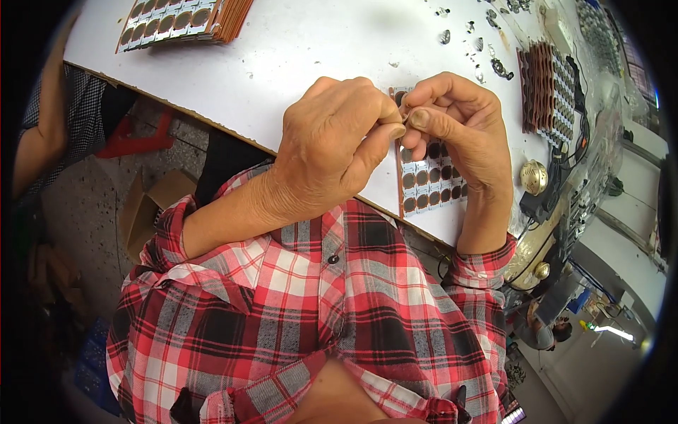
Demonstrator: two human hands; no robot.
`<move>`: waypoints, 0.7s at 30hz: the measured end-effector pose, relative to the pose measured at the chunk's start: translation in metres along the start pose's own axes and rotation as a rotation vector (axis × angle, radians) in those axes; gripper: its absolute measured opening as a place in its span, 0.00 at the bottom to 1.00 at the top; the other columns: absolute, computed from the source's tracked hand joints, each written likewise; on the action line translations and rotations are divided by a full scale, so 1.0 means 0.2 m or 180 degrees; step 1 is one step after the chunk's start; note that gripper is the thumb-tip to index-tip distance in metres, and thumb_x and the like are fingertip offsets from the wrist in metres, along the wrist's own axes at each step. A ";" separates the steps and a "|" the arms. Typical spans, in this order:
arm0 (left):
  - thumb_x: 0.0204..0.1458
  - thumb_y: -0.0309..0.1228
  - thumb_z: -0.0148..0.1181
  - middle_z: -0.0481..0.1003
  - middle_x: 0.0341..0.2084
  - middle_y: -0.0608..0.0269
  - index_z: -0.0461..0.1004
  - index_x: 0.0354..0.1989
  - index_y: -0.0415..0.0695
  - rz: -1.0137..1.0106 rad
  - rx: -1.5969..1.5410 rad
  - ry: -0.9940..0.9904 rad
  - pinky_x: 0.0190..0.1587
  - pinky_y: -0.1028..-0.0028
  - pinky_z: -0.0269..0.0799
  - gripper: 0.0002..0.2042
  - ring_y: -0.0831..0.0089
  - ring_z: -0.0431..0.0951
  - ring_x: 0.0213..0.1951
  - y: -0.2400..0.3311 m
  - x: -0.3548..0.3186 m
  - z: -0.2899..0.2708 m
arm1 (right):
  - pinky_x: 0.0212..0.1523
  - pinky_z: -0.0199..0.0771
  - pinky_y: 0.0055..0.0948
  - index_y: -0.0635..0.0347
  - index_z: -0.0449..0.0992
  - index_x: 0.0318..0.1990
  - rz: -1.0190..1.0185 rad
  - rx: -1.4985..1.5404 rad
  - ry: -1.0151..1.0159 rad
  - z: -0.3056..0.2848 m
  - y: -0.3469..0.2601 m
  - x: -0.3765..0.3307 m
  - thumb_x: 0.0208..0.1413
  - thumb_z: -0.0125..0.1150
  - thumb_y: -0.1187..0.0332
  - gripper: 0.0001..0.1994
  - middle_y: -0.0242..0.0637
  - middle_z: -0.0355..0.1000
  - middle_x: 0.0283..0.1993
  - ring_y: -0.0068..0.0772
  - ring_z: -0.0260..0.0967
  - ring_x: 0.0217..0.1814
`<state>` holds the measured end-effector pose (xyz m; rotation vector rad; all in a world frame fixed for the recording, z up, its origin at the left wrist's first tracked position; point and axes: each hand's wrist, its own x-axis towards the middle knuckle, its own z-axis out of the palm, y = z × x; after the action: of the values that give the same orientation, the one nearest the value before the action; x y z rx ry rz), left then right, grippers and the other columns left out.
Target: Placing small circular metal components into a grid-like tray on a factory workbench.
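Observation:
My left hand (337, 138) and my right hand (459, 127) meet fingertip to fingertip above the white table. The thumb and forefinger of each are pinched together, and whatever lies between the tips is too small to make out. Beneath them, partly covered by my right hand, lies a flat panel of small circuit boards (427, 187). Rows of dark round discs fill that panel, and an orange-brown strip runs along its left side.
A stack of similar panels (176, 25) stands at the far left of the table (318, 42), another stack (547, 92) at the right. Small dark shiny pieces (501, 68) lie scattered at the far right. Near my right wrist are a round metal knob (533, 177) and black cables. Another person's arm (46, 120) shows at left.

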<state>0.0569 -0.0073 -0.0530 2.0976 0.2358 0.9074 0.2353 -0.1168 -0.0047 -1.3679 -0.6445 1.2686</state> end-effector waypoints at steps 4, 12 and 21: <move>0.53 0.21 0.68 0.75 0.27 0.64 0.74 0.37 0.42 -0.0056 -0.0062 0.0009 0.34 0.69 0.69 0.08 0.68 0.74 0.30 0.00 0.00 -0.01 | 0.22 0.75 0.17 0.69 0.80 0.46 -0.0101 0.0126 -0.0065 0.00 0.00 0.00 0.58 0.69 0.79 0.09 0.38 0.81 0.34 0.20 0.75 0.25; 0.42 0.35 0.74 0.80 0.44 0.53 0.81 0.42 0.37 0.1227 0.0655 -0.0437 0.51 0.60 0.76 0.20 0.58 0.80 0.48 0.03 -0.05 0.06 | 0.23 0.67 0.10 0.66 0.82 0.45 -0.0457 -0.1268 0.0774 -0.06 -0.01 -0.02 0.59 0.70 0.78 0.08 0.31 0.81 0.34 0.10 0.71 0.26; 0.43 0.54 0.68 0.79 0.47 0.48 0.82 0.43 0.33 0.1093 0.1163 -0.0997 0.62 0.51 0.69 0.32 0.52 0.76 0.57 0.08 -0.07 0.08 | 0.36 0.75 0.15 0.67 0.82 0.44 -0.0720 -0.2070 0.0632 0.02 0.03 0.00 0.60 0.69 0.79 0.07 0.30 0.81 0.35 0.14 0.76 0.35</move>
<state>0.0542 -0.0333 -0.0555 2.6397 -0.1394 0.7526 0.2304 -0.1179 -0.0093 -1.8536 -1.0944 0.7484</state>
